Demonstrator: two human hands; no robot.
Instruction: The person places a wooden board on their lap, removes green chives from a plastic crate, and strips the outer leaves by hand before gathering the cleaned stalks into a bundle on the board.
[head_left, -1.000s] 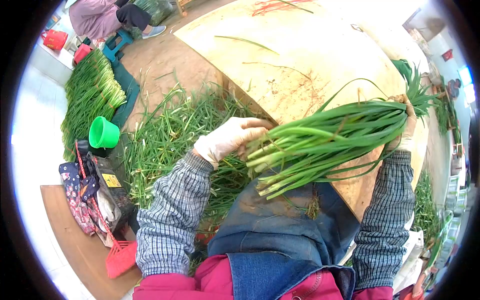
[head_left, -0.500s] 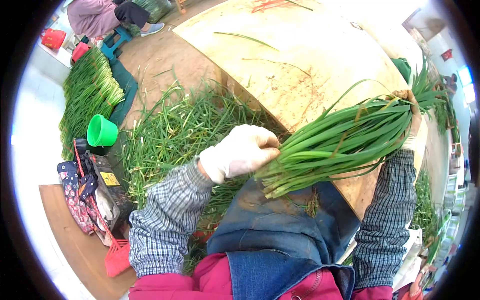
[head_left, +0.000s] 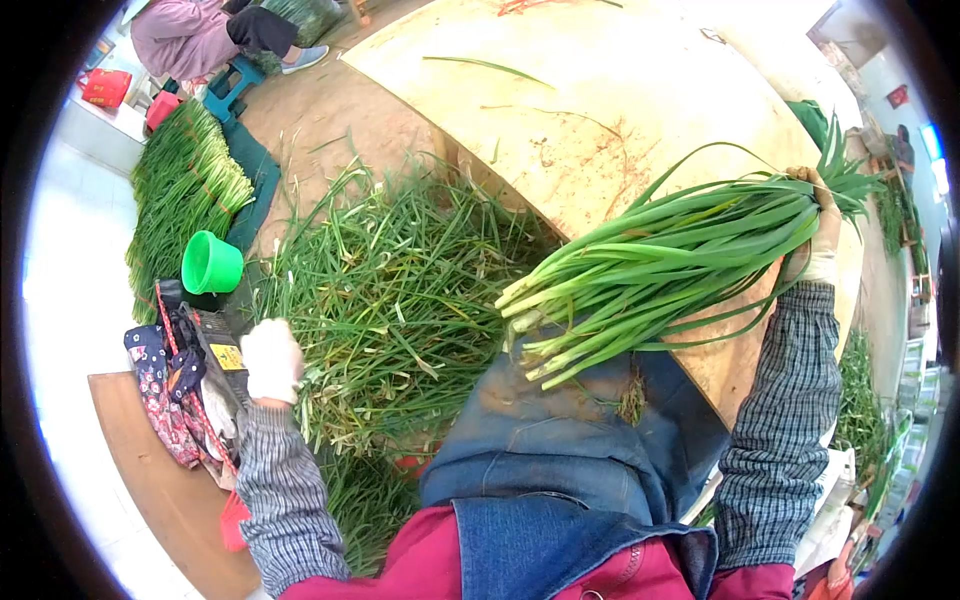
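My right hand (head_left: 822, 225), in a pale glove, grips a loose bunch of garlic chives (head_left: 680, 255) around its leafy part. The pale root ends fan out to the left over my denim-covered lap, and the leaf tips stick out beyond the hand. At the far left, my left hand (head_left: 272, 362) in a white glove is apart from the bunch, at the left edge of a heap of loose green leaves (head_left: 400, 290). Its fingers are hidden from view, so what they hold, if anything, does not show.
A pale wooden table (head_left: 600, 90) with a few stray leaves stands ahead. Stacked chives (head_left: 185, 185) lie at the upper left near a green bucket (head_left: 212, 263). A flowered cloth bag (head_left: 160, 395) rests beside a brown board (head_left: 150, 480). A person (head_left: 190, 40) sits at the top left.
My left hand has moved from the root ends of the bunch leftward, past the heap. The root ends are more spread out. My right hand keeps its grip almost in place.
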